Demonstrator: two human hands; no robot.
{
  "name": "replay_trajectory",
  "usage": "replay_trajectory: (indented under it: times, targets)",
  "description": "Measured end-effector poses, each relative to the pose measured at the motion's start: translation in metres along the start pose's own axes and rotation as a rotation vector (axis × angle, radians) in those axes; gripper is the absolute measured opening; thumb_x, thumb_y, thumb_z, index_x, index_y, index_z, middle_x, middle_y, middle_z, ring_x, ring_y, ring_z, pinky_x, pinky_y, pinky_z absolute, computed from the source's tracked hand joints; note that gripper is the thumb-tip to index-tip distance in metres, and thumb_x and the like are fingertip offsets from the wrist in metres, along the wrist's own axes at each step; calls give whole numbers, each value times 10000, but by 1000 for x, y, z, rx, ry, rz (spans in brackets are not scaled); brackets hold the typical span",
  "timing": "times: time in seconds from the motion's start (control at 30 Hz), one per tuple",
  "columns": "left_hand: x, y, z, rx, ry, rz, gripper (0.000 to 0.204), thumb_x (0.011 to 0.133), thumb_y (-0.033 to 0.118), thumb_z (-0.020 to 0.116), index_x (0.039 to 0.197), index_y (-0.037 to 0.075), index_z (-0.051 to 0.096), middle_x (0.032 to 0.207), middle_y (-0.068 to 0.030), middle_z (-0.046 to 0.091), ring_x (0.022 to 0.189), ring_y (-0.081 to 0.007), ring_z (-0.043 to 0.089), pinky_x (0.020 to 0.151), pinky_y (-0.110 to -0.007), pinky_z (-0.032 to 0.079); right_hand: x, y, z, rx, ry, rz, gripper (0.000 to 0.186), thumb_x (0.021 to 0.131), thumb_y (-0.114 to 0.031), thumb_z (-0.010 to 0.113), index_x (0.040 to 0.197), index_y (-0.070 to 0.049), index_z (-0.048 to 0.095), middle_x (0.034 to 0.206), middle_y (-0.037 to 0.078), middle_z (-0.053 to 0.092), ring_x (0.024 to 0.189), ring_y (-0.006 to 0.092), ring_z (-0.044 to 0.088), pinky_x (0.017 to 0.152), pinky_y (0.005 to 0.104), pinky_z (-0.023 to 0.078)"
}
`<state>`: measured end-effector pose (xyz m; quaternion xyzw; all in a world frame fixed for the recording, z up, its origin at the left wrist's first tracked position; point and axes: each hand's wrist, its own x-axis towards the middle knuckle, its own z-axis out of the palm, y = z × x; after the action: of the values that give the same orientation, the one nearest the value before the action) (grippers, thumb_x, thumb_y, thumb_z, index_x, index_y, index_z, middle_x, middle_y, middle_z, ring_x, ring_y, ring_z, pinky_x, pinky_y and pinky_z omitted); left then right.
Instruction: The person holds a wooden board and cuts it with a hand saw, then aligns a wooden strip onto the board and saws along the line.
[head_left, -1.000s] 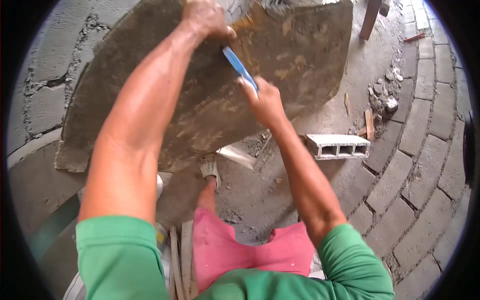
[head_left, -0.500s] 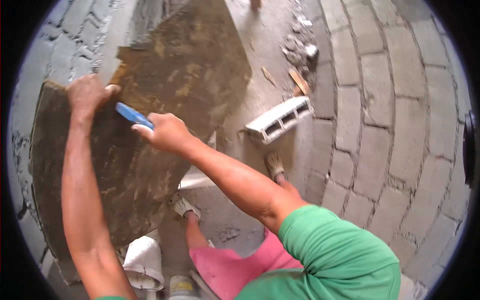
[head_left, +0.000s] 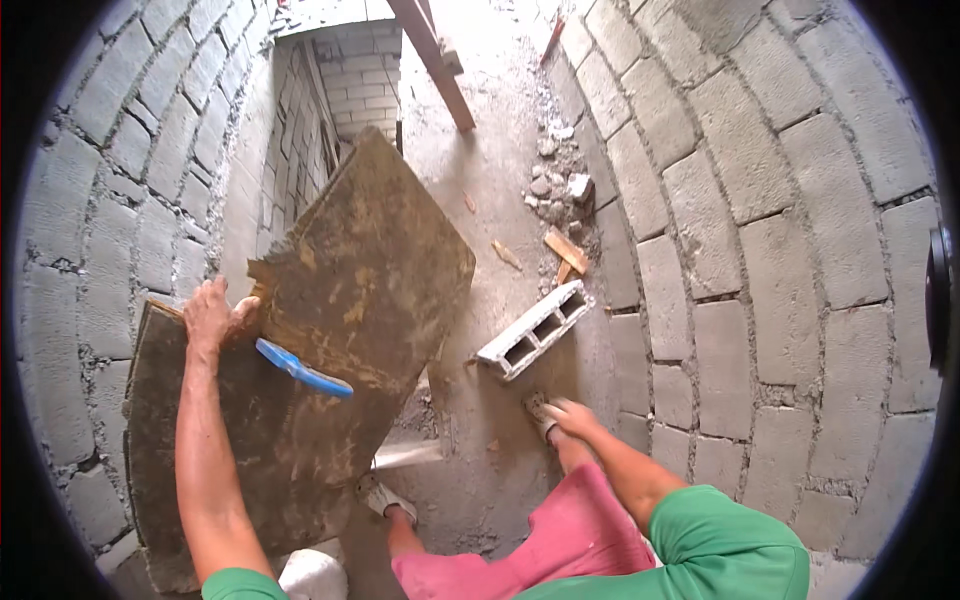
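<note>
A large brown, stained sheet of board (head_left: pixel 350 290) leans in front of me on the left, with a jagged notch in its far edge. My left hand (head_left: pixel 213 315) lies at that edge beside the notch, thumb apart and fingers spread. A blue-handled tool (head_left: pixel 305 368) rests on the board just right of the hand, untouched; its working part cannot be made out. Down by my right foot, my right hand (head_left: pixel 570 416) reaches to the light-coloured clog (head_left: pixel 540 412), fingers stretched out at its heel. My other clog (head_left: pixel 376 494) stands beside the board's lower edge.
A hollow concrete block (head_left: pixel 535 330) lies on the floor to the right, near wood scraps (head_left: pixel 566 250) and rubble (head_left: pixel 560 185). Block walls rise left and right (head_left: pixel 720 230). A wooden post (head_left: pixel 435 65) slants at the far end. A white sack-like thing (head_left: pixel 312 577) sits at bottom left.
My right hand has let go of the blue-handled tool, leaving it on the board, and moved down to my right foot. The fingers of my left hand have spread. The view has shifted.
</note>
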<state>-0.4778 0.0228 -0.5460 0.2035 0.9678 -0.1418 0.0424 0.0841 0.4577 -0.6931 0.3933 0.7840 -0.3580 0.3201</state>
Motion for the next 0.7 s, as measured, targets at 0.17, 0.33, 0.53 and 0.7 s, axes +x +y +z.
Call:
replay_trajectory:
  times: [0.17,0.33,0.53,0.7]
  targets:
    - [-34,11,-90,-362,542,67,568,838,359,825,1259,31,628,1236,-165,659,1214,-352,579,1030,-489,457,-158,260,-71,-332,92,707,641,923,-569,608,1145,19,738,1220,294,688,1204,425,649,1010,491,517]
    - [-105,-114,-137,-176,812,-300,561,910,391,776,1300,26,605,1262,-185,649,1232,-382,564,1051,-496,442,-178,305,-51,-189,37,707,616,945,-578,574,1079,-8,766,1151,255,729,1104,393,706,964,471,536]
    - [-107,-215,-121,-348,277,-424,847,883,646,688,1415,-3,575,1377,-256,629,1297,-427,574,1096,-478,438,-58,55,-27,-312,179,-355,515,1002,-493,528,1117,-29,720,1131,261,708,1116,454,651,969,516,500]
    - [-74,-150,-91,-800,-6,-229,668,852,678,707,1135,73,697,1155,-204,706,1133,-389,643,989,-498,492,-55,-301,-26,361,263,-678,346,1037,-279,586,1230,-6,675,973,171,731,850,274,712,791,394,550]
